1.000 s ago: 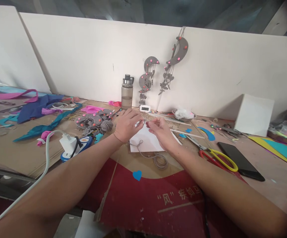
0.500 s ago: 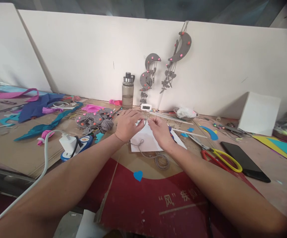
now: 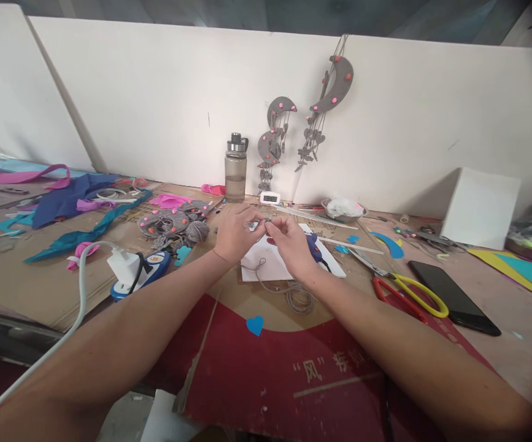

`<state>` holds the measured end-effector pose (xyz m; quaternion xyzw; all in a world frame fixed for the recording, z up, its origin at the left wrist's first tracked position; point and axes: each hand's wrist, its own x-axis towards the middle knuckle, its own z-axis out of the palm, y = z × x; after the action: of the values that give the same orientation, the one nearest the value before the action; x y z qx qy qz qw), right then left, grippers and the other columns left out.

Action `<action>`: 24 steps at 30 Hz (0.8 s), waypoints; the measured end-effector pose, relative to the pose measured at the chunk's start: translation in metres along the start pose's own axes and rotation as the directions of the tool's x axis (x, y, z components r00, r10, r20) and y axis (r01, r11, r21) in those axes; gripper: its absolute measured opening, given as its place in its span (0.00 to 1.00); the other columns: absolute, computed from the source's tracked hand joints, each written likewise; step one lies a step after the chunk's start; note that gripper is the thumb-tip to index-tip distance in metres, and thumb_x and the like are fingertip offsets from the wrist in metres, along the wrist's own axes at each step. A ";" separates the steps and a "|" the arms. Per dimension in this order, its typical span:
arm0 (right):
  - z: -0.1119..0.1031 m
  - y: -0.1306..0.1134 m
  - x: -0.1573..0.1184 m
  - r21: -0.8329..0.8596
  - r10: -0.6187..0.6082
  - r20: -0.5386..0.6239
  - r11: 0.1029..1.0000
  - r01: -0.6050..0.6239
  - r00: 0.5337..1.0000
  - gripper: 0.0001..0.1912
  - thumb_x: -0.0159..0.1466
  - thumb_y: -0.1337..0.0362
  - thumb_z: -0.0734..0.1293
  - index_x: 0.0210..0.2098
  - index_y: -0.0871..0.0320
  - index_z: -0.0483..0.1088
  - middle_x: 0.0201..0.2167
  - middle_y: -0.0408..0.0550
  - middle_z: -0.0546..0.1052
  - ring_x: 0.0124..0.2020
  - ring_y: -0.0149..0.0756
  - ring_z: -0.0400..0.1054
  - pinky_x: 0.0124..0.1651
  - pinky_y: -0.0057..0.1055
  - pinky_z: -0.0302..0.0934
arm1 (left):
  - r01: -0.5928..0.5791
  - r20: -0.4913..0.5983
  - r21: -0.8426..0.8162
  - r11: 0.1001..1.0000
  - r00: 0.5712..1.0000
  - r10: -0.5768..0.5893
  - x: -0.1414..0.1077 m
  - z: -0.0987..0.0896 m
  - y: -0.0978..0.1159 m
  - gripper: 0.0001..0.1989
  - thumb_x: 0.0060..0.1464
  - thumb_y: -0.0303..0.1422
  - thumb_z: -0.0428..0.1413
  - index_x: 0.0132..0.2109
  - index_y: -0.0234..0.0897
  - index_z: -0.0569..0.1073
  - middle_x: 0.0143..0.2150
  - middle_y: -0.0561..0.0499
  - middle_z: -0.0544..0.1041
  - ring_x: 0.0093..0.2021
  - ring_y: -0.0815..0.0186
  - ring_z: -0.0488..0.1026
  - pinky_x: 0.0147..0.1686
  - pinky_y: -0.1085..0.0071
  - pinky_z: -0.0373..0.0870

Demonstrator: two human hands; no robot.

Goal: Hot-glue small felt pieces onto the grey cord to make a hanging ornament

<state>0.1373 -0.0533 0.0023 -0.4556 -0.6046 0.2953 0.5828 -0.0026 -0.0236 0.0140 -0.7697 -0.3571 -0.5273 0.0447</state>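
Observation:
My left hand (image 3: 239, 232) and my right hand (image 3: 289, 244) meet fingertip to fingertip above a white sheet of paper (image 3: 266, 265). Both are closed in a pinch on a thin grey cord (image 3: 262, 264), which trails down over the paper and ends in a loose coil on the cardboard (image 3: 231, 294). The fingers hide the pinched part of the cord. Just behind my right hand, a dark blue tool (image 3: 314, 247) with a black cable lies on the paper. A blue paper heart (image 3: 255, 325) rests on the cardboard nearer to me.
Red-and-yellow-handled scissors (image 3: 408, 291) and a black phone (image 3: 454, 298) lie to the right. A water bottle (image 3: 235, 172) and small clock (image 3: 270, 197) stand at the back. Grey moon hangings (image 3: 339, 86) hang on the white board. To the left are a power strip (image 3: 158, 264) and grey felt pieces (image 3: 173, 224).
My right hand has shifted slightly left, closing the small gap between the fingertips. More of the dark blue tool shows behind it. The cord's coil stays in place on the cardboard.

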 end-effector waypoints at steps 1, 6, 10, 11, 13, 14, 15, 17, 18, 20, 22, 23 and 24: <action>0.001 0.001 0.000 0.048 0.014 0.001 0.999 -0.014 1.000 0.14 0.56 0.53 0.66 0.34 0.56 0.63 0.31 0.42 0.71 0.33 0.31 0.66 0.41 0.35 0.64 | 0.010 0.006 -0.015 1.000 1.000 -0.010 0.000 0.000 0.001 0.03 0.49 0.27 0.55 0.30 0.38 0.73 0.31 0.49 0.75 0.38 0.63 0.70 0.40 0.68 0.64; 0.005 0.001 0.003 0.243 0.094 0.058 0.964 -0.105 0.994 0.09 0.56 0.58 0.65 0.30 0.55 0.61 0.26 0.38 0.67 0.25 0.28 0.65 0.32 0.31 0.64 | 0.165 -0.009 -0.161 0.973 0.986 -0.169 -0.001 0.002 0.009 0.04 0.48 0.27 0.55 0.27 0.37 0.73 0.28 0.51 0.74 0.30 0.68 0.68 0.34 0.71 0.64; 0.005 0.000 0.001 0.120 0.072 -0.011 0.990 -0.070 0.997 0.07 0.58 0.58 0.61 0.31 0.54 0.59 0.23 0.37 0.64 0.22 0.27 0.60 0.25 0.26 0.58 | 0.345 0.039 -0.315 0.884 0.935 -0.351 -0.002 0.004 0.016 0.04 0.48 0.29 0.55 0.28 0.36 0.73 0.28 0.52 0.75 0.29 0.69 0.68 0.32 0.72 0.64; 0.004 0.000 0.001 0.062 0.047 -0.026 0.997 -0.045 0.999 0.07 0.59 0.58 0.61 0.31 0.54 0.59 0.23 0.37 0.64 0.22 0.27 0.59 0.25 0.26 0.57 | 0.381 0.061 -0.347 0.857 0.921 -0.385 -0.002 0.004 0.016 0.04 0.48 0.30 0.55 0.28 0.36 0.73 0.28 0.52 0.75 0.29 0.69 0.68 0.32 0.73 0.64; 0.003 -0.002 -0.001 -0.035 -0.006 -0.045 0.999 0.004 0.999 0.07 0.60 0.58 0.60 0.31 0.54 0.59 0.23 0.38 0.65 0.24 0.29 0.59 0.27 0.27 0.56 | 0.434 0.101 -0.387 0.813 0.897 -0.431 -0.002 0.005 0.017 0.05 0.48 0.31 0.55 0.28 0.35 0.73 0.28 0.53 0.75 0.29 0.69 0.68 0.32 0.73 0.64; 0.002 -0.003 -0.001 -0.074 -0.031 -0.052 0.997 0.027 0.998 0.07 0.60 0.58 0.60 0.31 0.54 0.60 0.24 0.39 0.65 0.25 0.29 0.59 0.29 0.28 0.56 | 0.453 0.115 -0.399 0.797 0.887 -0.447 -0.002 0.005 0.018 0.05 0.47 0.31 0.55 0.28 0.35 0.73 0.27 0.53 0.74 0.29 0.69 0.68 0.32 0.73 0.63; 0.001 -0.004 -0.002 -0.108 -0.052 -0.058 0.993 0.046 0.997 0.07 0.60 0.59 0.60 0.30 0.55 0.61 0.24 0.39 0.66 0.26 0.30 0.60 0.30 0.29 0.56 | 0.468 0.125 -0.410 0.783 0.879 -0.460 -0.002 0.005 0.018 0.05 0.47 0.31 0.55 0.27 0.35 0.73 0.27 0.53 0.74 0.29 0.70 0.68 0.32 0.73 0.63; 0.000 -0.006 -0.003 -0.153 -0.079 -0.069 0.986 0.068 0.994 0.06 0.60 0.60 0.61 0.30 0.55 0.62 0.26 0.40 0.68 0.28 0.30 0.60 0.33 0.30 0.56 | 0.490 0.138 -0.432 0.757 0.866 -0.481 -0.002 0.004 0.018 0.05 0.46 0.31 0.55 0.27 0.35 0.73 0.26 0.54 0.73 0.29 0.70 0.68 0.32 0.73 0.63; 0.000 -0.007 -0.003 -0.162 -0.083 -0.074 0.984 0.071 0.994 0.06 0.59 0.60 0.61 0.29 0.56 0.62 0.26 0.41 0.68 0.28 0.31 0.60 0.33 0.30 0.55 | 0.500 0.147 -0.444 0.743 0.859 -0.491 -0.002 0.004 0.018 0.05 0.46 0.31 0.55 0.26 0.35 0.73 0.25 0.54 0.73 0.29 0.70 0.68 0.32 0.73 0.63; 0.001 -0.008 -0.003 -0.159 -0.077 -0.090 0.985 0.062 0.993 0.07 0.59 0.60 0.62 0.29 0.56 0.63 0.26 0.41 0.69 0.28 0.31 0.61 0.33 0.30 0.55 | 0.516 0.162 -0.461 0.722 0.849 -0.504 -0.002 0.005 0.019 0.05 0.45 0.30 0.55 0.26 0.34 0.72 0.25 0.54 0.72 0.28 0.71 0.67 0.32 0.74 0.63; 0.001 -0.007 -0.003 -0.150 -0.070 -0.106 0.987 0.053 0.992 0.07 0.58 0.59 0.62 0.29 0.56 0.64 0.26 0.41 0.69 0.27 0.31 0.61 0.32 0.30 0.55 | 0.523 0.169 -0.472 0.710 0.844 -0.509 -0.002 0.005 0.021 0.04 0.45 0.30 0.55 0.25 0.34 0.72 0.25 0.55 0.72 0.27 0.71 0.66 0.31 0.74 0.62; 0.001 -0.007 -0.002 -0.151 -0.069 -0.113 0.987 0.052 0.991 0.07 0.58 0.59 0.63 0.29 0.56 0.64 0.25 0.41 0.69 0.27 0.31 0.61 0.32 0.30 0.55 | 0.523 0.170 -0.476 0.707 0.843 -0.510 -0.002 0.005 0.022 0.04 0.45 0.30 0.55 0.25 0.34 0.72 0.24 0.55 0.72 0.27 0.72 0.66 0.31 0.74 0.62; 0.001 -0.006 -0.002 -0.153 -0.070 -0.119 0.987 0.051 0.990 0.07 0.58 0.59 0.63 0.29 0.56 0.64 0.25 0.41 0.69 0.27 0.30 0.61 0.32 0.30 0.55 | 0.522 0.169 -0.480 0.705 0.844 -0.510 -0.002 0.004 0.023 0.04 0.45 0.29 0.55 0.25 0.34 0.72 0.24 0.55 0.72 0.27 0.72 0.66 0.31 0.74 0.62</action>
<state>0.1347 -0.0578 0.0064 -0.4969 -0.6013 0.2022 0.5921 0.0141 -0.0394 0.0175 -0.6288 -0.4064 -0.5844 -0.3128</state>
